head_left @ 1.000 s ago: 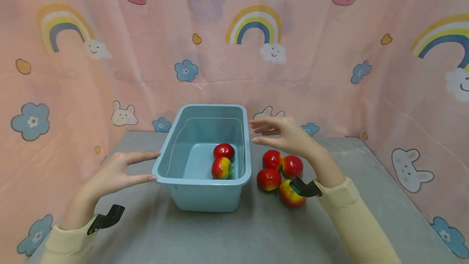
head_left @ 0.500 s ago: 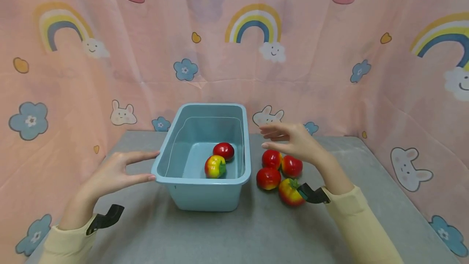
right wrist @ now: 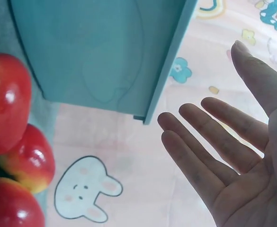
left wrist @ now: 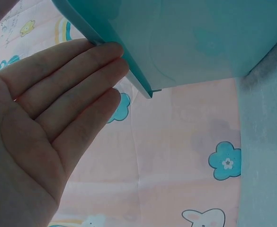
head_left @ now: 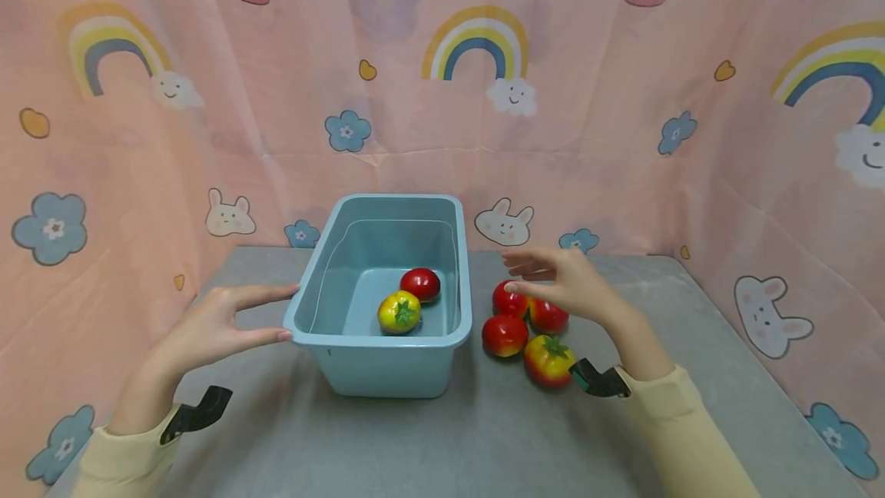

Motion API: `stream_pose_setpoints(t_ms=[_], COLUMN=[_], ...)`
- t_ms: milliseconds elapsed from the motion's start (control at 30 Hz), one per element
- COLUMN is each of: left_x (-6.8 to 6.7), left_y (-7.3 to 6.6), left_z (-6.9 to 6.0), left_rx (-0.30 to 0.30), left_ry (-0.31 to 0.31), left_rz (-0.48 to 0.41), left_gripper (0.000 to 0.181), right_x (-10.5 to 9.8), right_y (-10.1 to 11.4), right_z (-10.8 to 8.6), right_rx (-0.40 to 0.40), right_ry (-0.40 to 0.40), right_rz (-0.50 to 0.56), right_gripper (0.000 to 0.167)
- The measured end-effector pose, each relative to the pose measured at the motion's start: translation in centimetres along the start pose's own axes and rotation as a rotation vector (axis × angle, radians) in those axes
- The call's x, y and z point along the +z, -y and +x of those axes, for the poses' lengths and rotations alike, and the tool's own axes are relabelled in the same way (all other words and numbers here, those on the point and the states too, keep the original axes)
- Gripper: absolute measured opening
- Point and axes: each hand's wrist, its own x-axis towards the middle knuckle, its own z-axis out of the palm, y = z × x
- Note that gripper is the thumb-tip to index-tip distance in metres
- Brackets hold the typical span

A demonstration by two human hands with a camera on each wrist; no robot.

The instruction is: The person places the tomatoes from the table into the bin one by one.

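Observation:
A light-blue plastic bin stands on the table with two tomatoes inside. One is a red tomato; the other is a yellow-and-red tomato with its green calyx facing up. My left hand touches the bin's left rim with fairly straight fingers, also seen on the left hand in the left wrist view. Above the back of a cluster hovers my right hand, fingers extended and holding nothing. That cluster has several tomatoes, including a red tomato and a yellow-red tomato nearest me.
The grey table extends in front of the bin and to both sides. A pink patterned curtain hangs along the back and sides. Black straps sit on both wrists.
My right hand has moved right and down, from beside the bin's right rim to over the cluster. The yellow-red tomato in the bin has rolled left. My left hand stays at the rim.

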Motion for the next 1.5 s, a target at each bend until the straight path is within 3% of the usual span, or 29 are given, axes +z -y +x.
stream_pose_setpoints(t_ms=[1500], left_x=[0.0], left_y=[-0.1], left_z=[-0.1], left_rx=[-0.005], left_ry=[0.0], left_rz=[0.003], left_gripper=[0.054], right_x=[0.5], right_y=[-4.1], right_z=[-4.9], right_rx=[0.117], right_ry=[0.046], right_rz=[-0.004], right_gripper=[0.042])
